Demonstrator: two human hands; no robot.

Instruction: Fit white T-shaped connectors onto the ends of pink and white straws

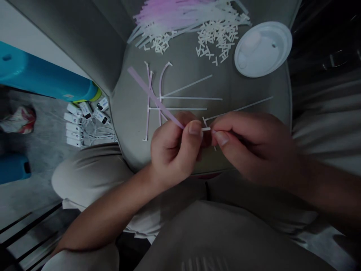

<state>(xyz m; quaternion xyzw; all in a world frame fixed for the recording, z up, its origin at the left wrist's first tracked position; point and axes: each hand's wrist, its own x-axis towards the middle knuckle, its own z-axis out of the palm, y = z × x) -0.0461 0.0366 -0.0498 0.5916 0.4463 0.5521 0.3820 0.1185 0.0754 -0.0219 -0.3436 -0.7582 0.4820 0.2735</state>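
Observation:
My left hand is closed on a pink strip that slants up to the left over the grey seat. A small white connector pokes out past its thumb. My right hand pinches right beside that connector; what lies between its fingertips is too small to make out. Just behind the fingers is a white T-shaped piece, with a thin clear strip reaching right. Left of centre lie joined pink strips with white end pieces, from which pale strips extend rightward.
At the seat's back are a heap of pink and clear strips and piles of white connectors. A white oval dish sits back right. White boxes with cables and a blue case are at the left.

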